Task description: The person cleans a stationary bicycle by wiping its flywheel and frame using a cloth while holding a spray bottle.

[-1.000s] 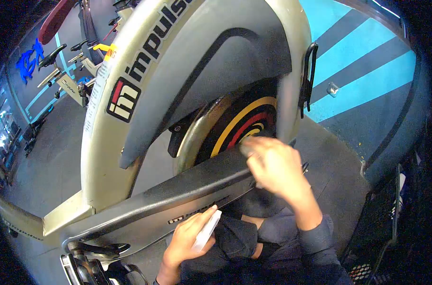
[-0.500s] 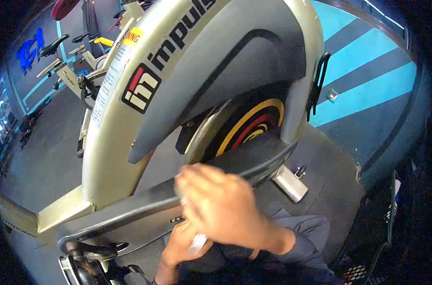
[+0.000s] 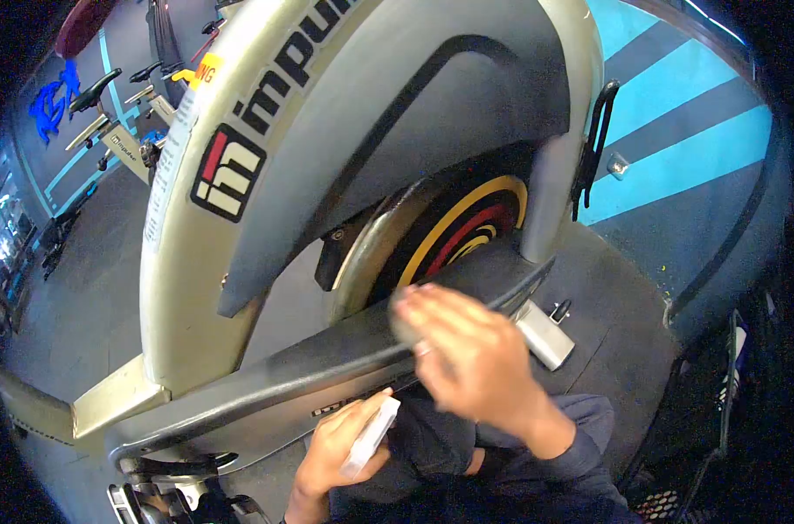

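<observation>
person's left hand [image 3: 340,445] grips a white block [image 3: 372,439], slim, tilted, in front of the guard's lower side. right hand [image 3: 476,358] has its fingers closed over a grey pad [image 3: 402,316]; pad blurred, what it's made of unclear. pad sits at the upper face of the guard [image 3: 323,351], about mid-length, just below the wheel [image 3: 476,231]; can't tell if it's touching. guard is long, dark, slants up to the right along the bike [image 3: 406,105]. block and pad apart, block lower left of pad. metal foot [image 3: 545,336] on floor [image 3: 620,297], right of right hand.
</observation>
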Motion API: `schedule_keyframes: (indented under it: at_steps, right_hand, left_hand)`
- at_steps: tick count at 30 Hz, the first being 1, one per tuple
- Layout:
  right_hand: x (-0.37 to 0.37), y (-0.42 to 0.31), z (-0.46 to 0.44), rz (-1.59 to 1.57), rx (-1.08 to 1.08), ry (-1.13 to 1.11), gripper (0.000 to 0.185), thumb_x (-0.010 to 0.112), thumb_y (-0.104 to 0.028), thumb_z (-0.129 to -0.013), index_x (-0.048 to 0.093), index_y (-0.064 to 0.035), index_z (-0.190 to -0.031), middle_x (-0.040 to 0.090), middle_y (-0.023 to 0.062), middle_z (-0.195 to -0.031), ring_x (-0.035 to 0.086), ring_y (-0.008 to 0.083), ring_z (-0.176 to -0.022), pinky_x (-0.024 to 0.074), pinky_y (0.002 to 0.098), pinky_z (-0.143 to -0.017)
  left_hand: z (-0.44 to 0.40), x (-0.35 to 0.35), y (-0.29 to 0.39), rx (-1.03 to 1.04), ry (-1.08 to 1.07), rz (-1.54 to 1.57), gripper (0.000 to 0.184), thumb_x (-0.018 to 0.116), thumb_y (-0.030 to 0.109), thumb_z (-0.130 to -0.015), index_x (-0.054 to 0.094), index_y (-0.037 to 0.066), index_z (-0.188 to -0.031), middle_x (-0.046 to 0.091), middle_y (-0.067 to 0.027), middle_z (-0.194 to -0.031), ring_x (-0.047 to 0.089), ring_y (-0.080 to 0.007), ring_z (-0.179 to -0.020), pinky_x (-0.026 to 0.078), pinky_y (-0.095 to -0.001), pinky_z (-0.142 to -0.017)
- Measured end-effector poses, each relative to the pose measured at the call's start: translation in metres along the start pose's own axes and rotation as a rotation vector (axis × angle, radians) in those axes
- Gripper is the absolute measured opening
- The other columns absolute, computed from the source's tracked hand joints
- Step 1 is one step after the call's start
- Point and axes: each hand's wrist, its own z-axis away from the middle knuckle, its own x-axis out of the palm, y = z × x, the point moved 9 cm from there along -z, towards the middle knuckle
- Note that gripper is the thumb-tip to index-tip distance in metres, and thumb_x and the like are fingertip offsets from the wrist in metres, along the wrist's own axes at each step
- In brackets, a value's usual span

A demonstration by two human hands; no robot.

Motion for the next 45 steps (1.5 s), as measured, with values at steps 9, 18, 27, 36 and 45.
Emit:
schedule_keyframes:
  at_steps: [9,18,27,36,45]
  right_hand:
    - [-0.03,0.099,0.049,0.046,0.104,0.466,0.032,0.049,-0.015,-0.084,0.064,0.0005,-0.107,0.064,0.0176,-0.113,0.057,0.0381,-0.111,0.0425,0.0442,-0.099]
    - [0.003,-0.007,0.016,-0.022,-0.02,0.323,0.034,0.056,-0.016,-0.076,0.067,0.0002,-0.104,0.066,0.016,-0.107,0.062,0.0326,-0.102,0.0503,0.0412,-0.089]
    - [0.001,-0.004,0.017,-0.041,-0.111,0.277,0.037,0.059,-0.023,-0.077,0.066,-0.0053,-0.108,0.066,0.0112,-0.108,0.064,0.0289,-0.101,0.0525,0.038,-0.08]
    - [-0.038,0.11,0.058,0.249,0.053,0.512,0.031,0.058,-0.022,-0.076,0.068,-0.0054,-0.1,0.067,0.0097,-0.103,0.06,0.0312,-0.099,0.0493,0.0404,-0.085]
    - [-0.048,0.094,0.047,0.348,0.248,0.431,0.03,0.062,-0.016,-0.074,0.066,-0.0014,-0.1,0.066,0.0091,-0.101,0.058,0.0295,-0.093,0.05,0.0404,-0.077]
  left_hand:
    - [-0.01,0.005,0.0,-0.013,0.024,-0.022,0.065,0.065,0.003,-0.064,0.053,-0.001,-0.127,0.068,-0.0089,-0.09,0.068,-0.0263,-0.083,0.053,-0.0342,-0.078]
    - [-0.003,0.006,0.002,0.02,0.025,-0.03,0.066,0.069,0.005,-0.062,0.053,0.002,-0.126,0.064,-0.0167,-0.094,0.065,-0.0332,-0.083,0.052,-0.0383,-0.076]
    - [-0.007,0.016,-0.004,-0.082,-0.072,-0.03,0.064,0.068,0.004,-0.062,0.053,0.002,-0.125,0.067,-0.0121,-0.089,0.067,-0.0289,-0.08,0.053,-0.0365,-0.076]
    - [-0.02,0.039,0.002,-0.06,-0.123,-0.133,0.064,0.067,0.012,-0.065,0.053,0.004,-0.127,0.065,-0.016,-0.11,0.065,-0.0347,-0.096,0.052,-0.0404,-0.085]
    - [-0.024,0.044,0.007,-0.006,-0.186,-0.156,0.077,0.075,0.01,-0.06,0.047,0.003,-0.132,0.061,-0.0152,-0.121,0.063,-0.0322,-0.098,0.053,-0.039,-0.082]
